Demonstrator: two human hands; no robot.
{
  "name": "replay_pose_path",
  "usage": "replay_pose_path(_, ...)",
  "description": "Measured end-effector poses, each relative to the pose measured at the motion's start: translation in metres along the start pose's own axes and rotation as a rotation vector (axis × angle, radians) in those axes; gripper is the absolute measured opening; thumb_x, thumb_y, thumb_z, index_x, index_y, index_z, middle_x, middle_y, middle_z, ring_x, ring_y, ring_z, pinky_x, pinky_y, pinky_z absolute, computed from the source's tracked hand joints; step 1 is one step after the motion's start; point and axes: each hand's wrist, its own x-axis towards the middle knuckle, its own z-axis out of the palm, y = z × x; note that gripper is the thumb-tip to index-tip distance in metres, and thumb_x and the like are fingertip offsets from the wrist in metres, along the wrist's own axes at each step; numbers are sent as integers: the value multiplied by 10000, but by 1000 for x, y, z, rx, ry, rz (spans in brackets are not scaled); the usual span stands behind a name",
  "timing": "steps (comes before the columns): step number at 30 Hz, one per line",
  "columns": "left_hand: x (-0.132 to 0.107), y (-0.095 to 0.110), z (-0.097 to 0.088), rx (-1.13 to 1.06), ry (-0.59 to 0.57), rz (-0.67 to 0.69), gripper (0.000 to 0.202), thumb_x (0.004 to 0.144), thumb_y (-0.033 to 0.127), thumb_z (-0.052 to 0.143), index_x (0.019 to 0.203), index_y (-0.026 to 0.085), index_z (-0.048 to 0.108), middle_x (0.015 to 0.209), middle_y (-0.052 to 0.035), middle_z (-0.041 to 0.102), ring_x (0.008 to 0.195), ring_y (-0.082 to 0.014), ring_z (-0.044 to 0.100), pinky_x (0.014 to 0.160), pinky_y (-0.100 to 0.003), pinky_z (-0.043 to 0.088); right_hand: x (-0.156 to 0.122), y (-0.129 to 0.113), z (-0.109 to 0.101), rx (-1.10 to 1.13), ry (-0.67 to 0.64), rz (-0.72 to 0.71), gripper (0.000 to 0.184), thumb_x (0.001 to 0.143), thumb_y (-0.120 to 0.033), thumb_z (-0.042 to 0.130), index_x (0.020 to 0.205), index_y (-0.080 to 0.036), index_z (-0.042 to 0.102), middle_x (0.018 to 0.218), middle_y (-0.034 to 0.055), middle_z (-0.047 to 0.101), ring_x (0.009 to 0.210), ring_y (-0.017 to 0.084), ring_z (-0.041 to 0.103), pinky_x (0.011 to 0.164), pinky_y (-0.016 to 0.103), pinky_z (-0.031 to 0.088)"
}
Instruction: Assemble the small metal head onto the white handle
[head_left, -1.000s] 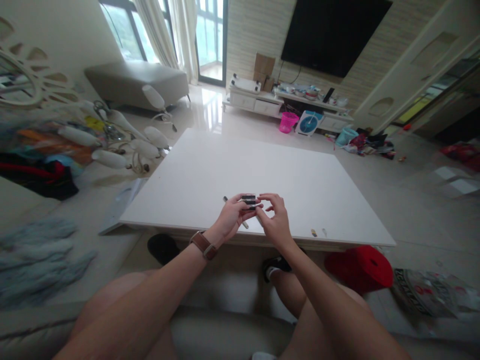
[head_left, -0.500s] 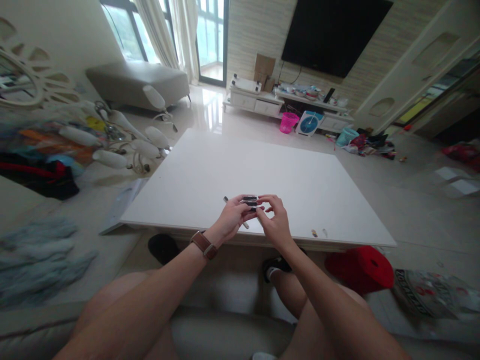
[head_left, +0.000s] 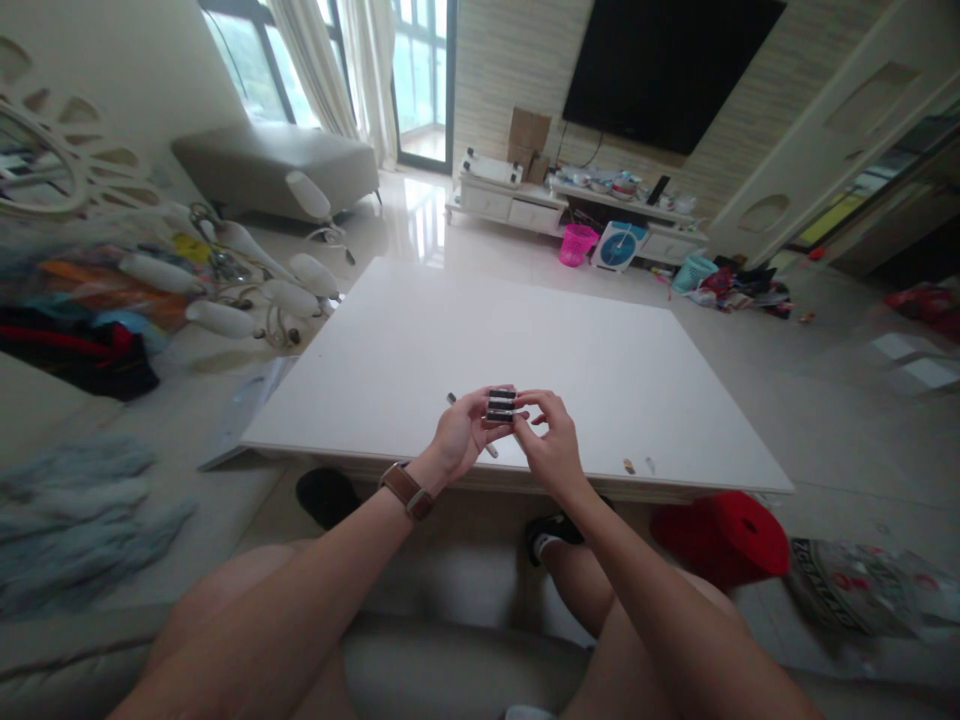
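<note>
My left hand (head_left: 461,432), a brown watch strap on its wrist, grips a small black object with pale stripes (head_left: 501,404) above the near edge of the white table (head_left: 420,340). The fingertips of my right hand (head_left: 551,440) touch the right end of that object. A thin pen-like stick (head_left: 489,450) lies on the table beneath my hands, mostly hidden by them. What the black object is cannot be told at this size.
Two tiny bits (head_left: 628,465) lie near the table's front right edge. A red round stool (head_left: 724,535) stands on the floor at the right, a printed bag (head_left: 855,585) beyond it. White lamp parts (head_left: 247,290) and clutter lie at the left. My knees are below.
The black object has tilted up slightly in my left hand, showing its striped face more. Both hands stay in the same place.
</note>
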Motion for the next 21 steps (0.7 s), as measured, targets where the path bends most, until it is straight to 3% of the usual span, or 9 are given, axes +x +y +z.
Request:
replay_pose_path(6,1,-3,-2,10,-28,31,266,855,155,563,1082,87,683,1014,-137,736,915,-217,710,832,-339,571,1,4,1,24,48,33,139,833,-189,590,953,-226,649,989,38,647,957,201,586,717,312,457)
replay_pose_path(9,3,-4,-3,45,-44,90,223,877,220,607,1063,118,675,1054,-119,720,932,-203,699,891,-378,553,3,7,3,209,136,204,158,818,-283,647,967,-233,626,1040,34,643,953,197,601,711,303,464)
replay_pose_path(12,2,-4,-1,278,-10,306,310,833,282,708,1109,160,640,1150,-118,689,980,-214,691,928,-408,531,5,7,6,679,189,551,203,799,-354,651,961,-245,597,1053,20,656,934,195,635,704,301,494)
replay_pose_path(15,-2,-5,1,714,-16,635,437,778,224,767,1183,197,606,1241,-108,646,1039,-211,664,963,-407,511,6,0,8,1135,101,808,174,814,-374,592,930,-245,591,959,14,681,891,213,666,745,352,532)
replay_pose_path(18,-8,-8,2,1081,-80,887,479,796,140,727,1245,222,581,1235,-84,633,1123,-213,620,993,-396,494,5,-10,9,1333,-17,788,200,852,-401,537,950,-241,606,941,24,697,917,234,671,802,405,548)
replay_pose_path(21,-11,-12,2,1278,-87,1001,502,809,104,699,1272,238,559,1246,-76,626,1185,-226,579,1018,-418,472,5,-16,10,1378,-24,720,223,888,-397,503,951,-225,630,915,23,701,912,219,668,827,398,557)
